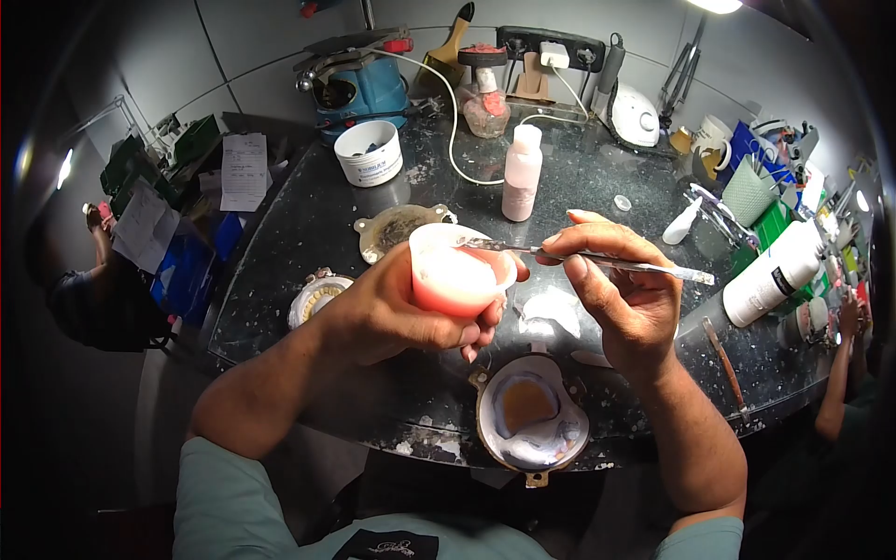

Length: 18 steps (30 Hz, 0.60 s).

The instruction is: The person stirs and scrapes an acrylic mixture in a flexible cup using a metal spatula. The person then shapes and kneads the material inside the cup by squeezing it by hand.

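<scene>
My left hand (383, 313) is closed round a soft mixing cup (439, 285), tilted, with pink material inside. In my right hand (635, 299) a thin metal spatula (653, 268) is pinched between thumb and fingers. Its tip reaches over the cup's mouth; whether it touches the pink material I cannot tell. Below my hands, near the table edge, lies a dental flask half (534, 450) with plaster round a hollow. A white curved piece (553, 310) lies between the hands on the table. Beside my left forearm is a plaster model with teeth (315, 297), partly hidden.
Behind the cup are a round metal flask part (397, 233), a white tub (369, 154) and a bottle of pink powder (522, 177). To the right lie a large white bottle (773, 273) and a brown-handled tool (724, 366). Other people work at both sides.
</scene>
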Tool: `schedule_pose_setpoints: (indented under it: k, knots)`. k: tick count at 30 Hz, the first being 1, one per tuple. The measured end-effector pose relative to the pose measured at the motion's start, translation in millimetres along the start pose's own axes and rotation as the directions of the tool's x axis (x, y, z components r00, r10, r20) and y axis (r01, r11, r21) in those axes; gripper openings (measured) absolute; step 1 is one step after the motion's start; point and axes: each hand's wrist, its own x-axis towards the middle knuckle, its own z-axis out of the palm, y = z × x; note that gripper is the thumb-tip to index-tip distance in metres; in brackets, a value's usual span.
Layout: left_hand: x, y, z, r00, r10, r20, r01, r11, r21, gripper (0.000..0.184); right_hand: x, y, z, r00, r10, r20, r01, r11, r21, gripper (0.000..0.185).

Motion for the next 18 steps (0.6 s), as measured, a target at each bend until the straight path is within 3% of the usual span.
schedule_pose_setpoints:
  k: [7,10,14,15,18]
  knots:
    - [0,-1,3,1.0,0.009,0.005,-0.009,0.999,-0.044,0.066,-1,-1,2,1.0,0.015,0.008,-0.015,1.0,0.016,0.015]
    - [4,0,9,1.0,0.018,0.019,-0.016,0.996,-0.083,0.067,-3,-8,9,0.962,0.262,-0.072,-0.213,0.893,0.397,0.019]
    - [6,-2,2,0.996,-0.01,0.086,0.016,0.997,-0.079,0.064,1,6,2,0.972,0.12,-0.201,-0.054,0.95,0.306,0.019]
    - [6,-3,0,0.996,-0.017,0.093,0.022,0.998,-0.058,0.064,3,4,2,0.95,0.16,-0.268,-0.081,0.956,0.281,0.018]
    - [5,-2,9,0.993,-0.065,-0.097,0.071,0.995,0.064,0.078,6,11,-3,0.901,0.283,-0.33,-0.21,0.948,0.238,0.016]
